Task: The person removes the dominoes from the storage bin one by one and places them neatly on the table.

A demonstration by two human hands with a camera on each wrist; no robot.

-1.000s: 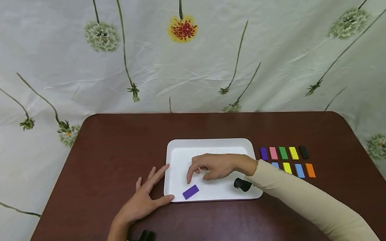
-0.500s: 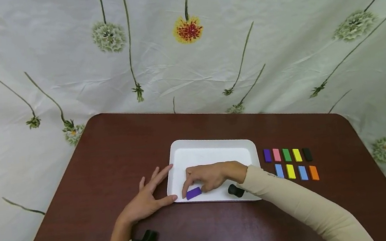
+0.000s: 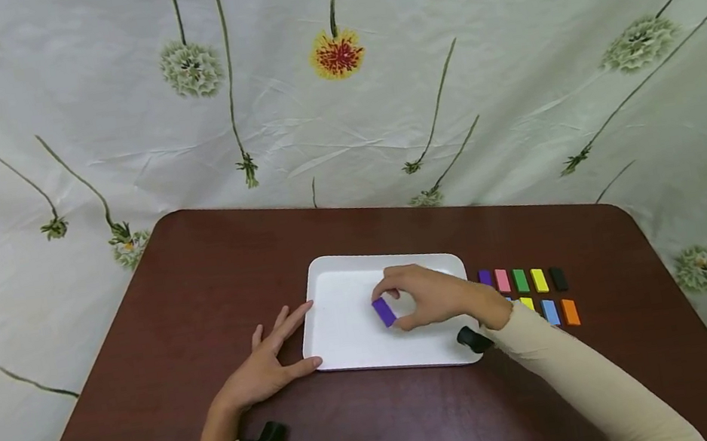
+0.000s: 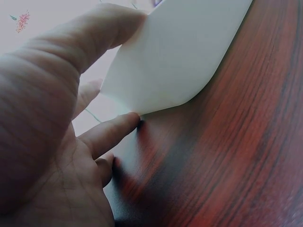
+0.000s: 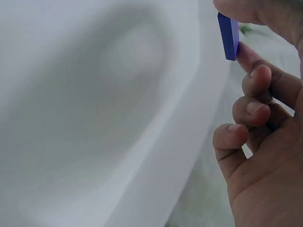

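Note:
My right hand [image 3: 429, 296] pinches a purple block [image 3: 384, 313] between thumb and index finger over the white tray [image 3: 353, 358]. In the right wrist view the block [image 5: 228, 37] is held by its two ends, and the other fingers curl in beside it. My left hand [image 3: 260, 375] lies at the tray's left side with spread fingers, the thumb and a fingertip at the rim. Seen from the left wrist, the thumb [image 4: 99, 33] reaches over the tray's wall [image 4: 170, 61] and other fingertips meet its outer face.
Right of the tray, two rows of coloured blocks lie on the dark red-brown table [image 3: 371, 431]; a green block [image 3: 521, 281] and an orange block [image 3: 570, 312] are among them. The right forearm partly covers the nearer row. A flower-print cloth [image 3: 282, 109] hangs behind the table.
The right hand has reached down to the purple block at the tray's front left, pinched it and lifted it back and to the right. The left hand has stayed at the rim.

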